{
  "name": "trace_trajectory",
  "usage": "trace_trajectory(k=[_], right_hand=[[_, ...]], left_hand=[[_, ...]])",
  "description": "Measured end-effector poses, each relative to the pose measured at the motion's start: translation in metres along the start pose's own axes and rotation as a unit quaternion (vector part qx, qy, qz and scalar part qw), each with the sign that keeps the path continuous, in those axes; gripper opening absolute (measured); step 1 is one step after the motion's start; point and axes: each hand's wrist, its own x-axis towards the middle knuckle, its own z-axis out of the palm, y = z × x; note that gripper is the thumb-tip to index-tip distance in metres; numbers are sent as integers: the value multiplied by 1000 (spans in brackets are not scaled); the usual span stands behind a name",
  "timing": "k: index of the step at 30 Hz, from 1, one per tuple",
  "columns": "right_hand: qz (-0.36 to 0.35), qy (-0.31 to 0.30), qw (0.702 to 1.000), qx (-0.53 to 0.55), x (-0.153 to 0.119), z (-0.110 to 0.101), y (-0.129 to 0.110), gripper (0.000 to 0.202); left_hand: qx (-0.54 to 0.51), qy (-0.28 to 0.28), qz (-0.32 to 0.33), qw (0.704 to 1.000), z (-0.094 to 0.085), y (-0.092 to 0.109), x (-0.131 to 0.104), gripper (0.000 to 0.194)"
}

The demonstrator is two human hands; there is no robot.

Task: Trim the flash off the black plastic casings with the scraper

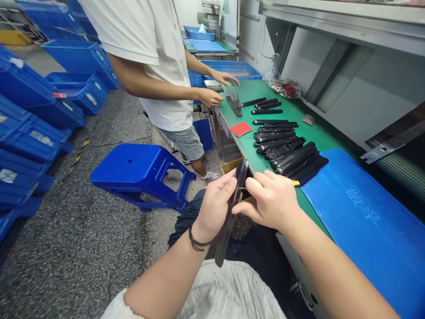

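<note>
- casing (226, 234), long, black and narrow, sits between the person's two hands, above the lap and just beside the bench edge; from my remote seat i judge its handling to be midway, with both hands busy on it.
- left hand (214, 201) has its fingers wrapped round the casing, thumb pressed along it.
- right hand (270, 195) has its fingers curled together, thumb reaching to the casing; a yellow-ended tool (295, 182) pokes out behind, and i take it to be gripped in that fist.
- on the green bench (327, 138), black pieces (287, 148) lie in a row, some smooth side up, others showing a ribbed inside. i cannot tell which are done and which are left.
- beyond lie a red card (241, 129) and, farther up, a co-worker's hand (210, 98) near dark flat pieces (233, 106).
- hidden from me: the tool's middle, the right fingertips and the casing's far face; a thin bright line at the casing may be a blade, but i cannot make sure.
- the yellow bin (231, 165) is mostly covered, the blue mat (368, 221) runs out of frame, and the co-worker's head is cut off.
</note>
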Motion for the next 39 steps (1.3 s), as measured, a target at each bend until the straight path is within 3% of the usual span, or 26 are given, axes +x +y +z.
trace_trajectory(k=[3,7,21,31,39], right_hand=[[0,-10,1000,20,0,3,-8,70],[-4,-28,999,36,-1,7,-14,70],[-39,-54,997,26,-4,11,-31,69],[-52,-87,993,67,-9,16,-47,74],[-88,-69,994,10,-10,20,-50,51]], left_hand=[[94,-23,63,993,-5,2,7,49],[116,-7,88,989,-6,7,13,50],[13,-12,58,998,6,27,21,32],[-33,74,78,994,4,47,32,23],[-104,160,75,979,-11,51,45,26]])
